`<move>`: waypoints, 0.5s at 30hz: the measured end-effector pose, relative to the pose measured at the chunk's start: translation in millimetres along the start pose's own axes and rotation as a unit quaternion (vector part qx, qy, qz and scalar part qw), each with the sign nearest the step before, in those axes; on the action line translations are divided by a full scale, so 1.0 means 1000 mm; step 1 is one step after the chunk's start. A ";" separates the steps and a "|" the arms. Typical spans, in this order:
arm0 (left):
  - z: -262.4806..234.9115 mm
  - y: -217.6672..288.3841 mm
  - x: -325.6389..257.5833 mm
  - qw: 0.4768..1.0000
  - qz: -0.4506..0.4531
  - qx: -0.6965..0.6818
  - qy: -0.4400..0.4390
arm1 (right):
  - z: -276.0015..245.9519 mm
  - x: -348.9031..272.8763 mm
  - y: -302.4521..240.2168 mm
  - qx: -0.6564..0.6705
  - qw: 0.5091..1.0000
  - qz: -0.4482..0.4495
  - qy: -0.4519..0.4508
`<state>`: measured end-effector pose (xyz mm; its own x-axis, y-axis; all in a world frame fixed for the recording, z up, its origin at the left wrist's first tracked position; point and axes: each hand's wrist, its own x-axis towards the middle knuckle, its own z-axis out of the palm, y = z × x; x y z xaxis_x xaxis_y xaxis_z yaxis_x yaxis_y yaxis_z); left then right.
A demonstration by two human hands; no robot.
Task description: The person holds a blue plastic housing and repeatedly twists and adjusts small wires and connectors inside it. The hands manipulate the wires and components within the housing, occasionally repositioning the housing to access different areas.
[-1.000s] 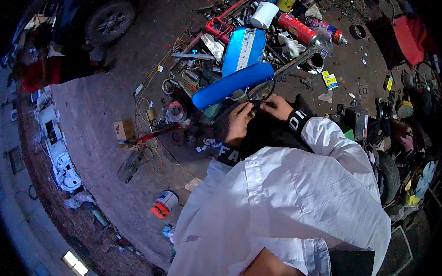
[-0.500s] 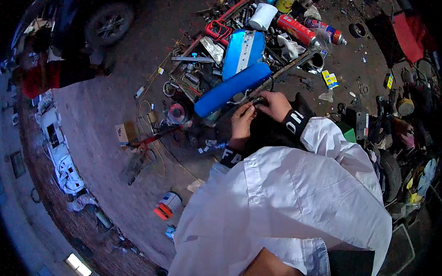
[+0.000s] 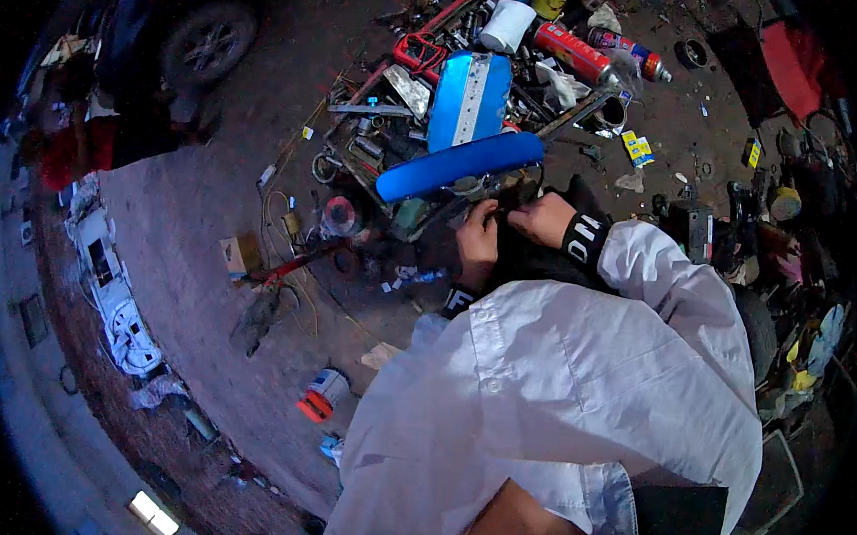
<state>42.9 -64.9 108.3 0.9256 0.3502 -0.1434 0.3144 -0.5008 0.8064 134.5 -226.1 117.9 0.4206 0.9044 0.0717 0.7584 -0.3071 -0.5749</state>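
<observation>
My left hand [image 3: 477, 239] and my right hand [image 3: 542, 220] are close together in front of my body, fingers bent and pinched. Whatever lies between the fingertips is small, dark and too dim to name. Just beyond them is a long, rounded blue bar-shaped piece [image 3: 460, 168], lying slantwise with its right end higher. Behind that piece stands a blue panel with a silver perforated strip [image 3: 469, 102] down its middle. The area right under my hands is in shadow.
Beyond the panel, a frame of metal bars holds loose tools and parts, a white container [image 3: 507, 26] and a red spray can [image 3: 572, 51]. A tub with an orange lid [image 3: 323, 394] stands at left. Scrap and a tyre [image 3: 753, 334] crowd the right; a vehicle wheel [image 3: 209, 43] is far left.
The blue bar-shaped piece has turned to a flatter slant, its left end moving farther away. Both hands have shifted slightly right, the right one also nearer me. They stay pinched close together.
</observation>
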 end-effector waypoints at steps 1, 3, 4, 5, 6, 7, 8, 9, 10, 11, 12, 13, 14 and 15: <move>0.002 0.000 0.000 1.000 -0.006 0.000 0.002 | 0.004 -0.002 0.002 -0.016 1.000 -0.010 0.007; 0.002 -0.003 0.000 1.000 -0.019 0.003 0.011 | 0.009 -0.004 0.003 -0.020 1.000 -0.008 0.023; 0.002 -0.004 0.000 1.000 -0.009 0.020 0.013 | 0.011 -0.005 0.003 -0.021 0.999 -0.007 0.031; 0.001 -0.003 0.000 0.999 -0.001 0.038 0.017 | 0.011 -0.004 0.001 -0.002 0.999 0.000 0.038; 0.000 -0.002 0.000 0.998 0.008 0.056 0.020 | 0.011 -0.004 -0.002 0.017 0.999 0.007 0.045; -0.002 -0.001 0.001 0.997 0.005 0.064 0.030 | 0.009 -0.004 -0.005 0.037 0.998 0.014 0.052; -0.002 0.000 0.003 0.997 0.002 0.071 0.042 | 0.006 -0.006 -0.009 0.021 0.999 0.029 0.033; -0.003 0.000 0.003 0.996 -0.002 0.077 0.053 | 0.003 -0.010 -0.012 0.005 0.999 0.044 0.014; -0.004 0.000 0.003 0.998 -0.012 0.052 0.041 | 0.001 -0.013 -0.012 -0.011 0.998 0.059 -0.006; -0.003 0.003 0.003 0.999 -0.019 0.024 0.026 | 0.019 -0.021 0.000 -0.025 0.988 0.123 -0.094; -0.003 0.005 0.004 1.000 -0.026 -0.003 0.011 | 0.037 -0.026 0.012 -0.066 0.984 0.137 -0.097; -0.004 0.004 0.006 0.996 -0.056 -0.074 0.008 | 0.056 -0.033 0.024 -0.107 0.978 0.151 -0.100; -0.005 -0.001 0.008 0.986 -0.086 -0.144 0.008 | 0.056 -0.032 0.029 -0.148 0.970 0.163 -0.102; -0.006 -0.006 0.009 0.970 -0.116 -0.213 0.006 | 0.051 -0.034 0.040 -0.112 0.962 0.206 -0.142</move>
<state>48.7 -54.3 105.9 0.8369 0.4252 -0.3448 0.3958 -0.0348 0.9177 125.3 -254.1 50.5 0.5798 0.7268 -0.3683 0.6576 -0.6843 -0.3152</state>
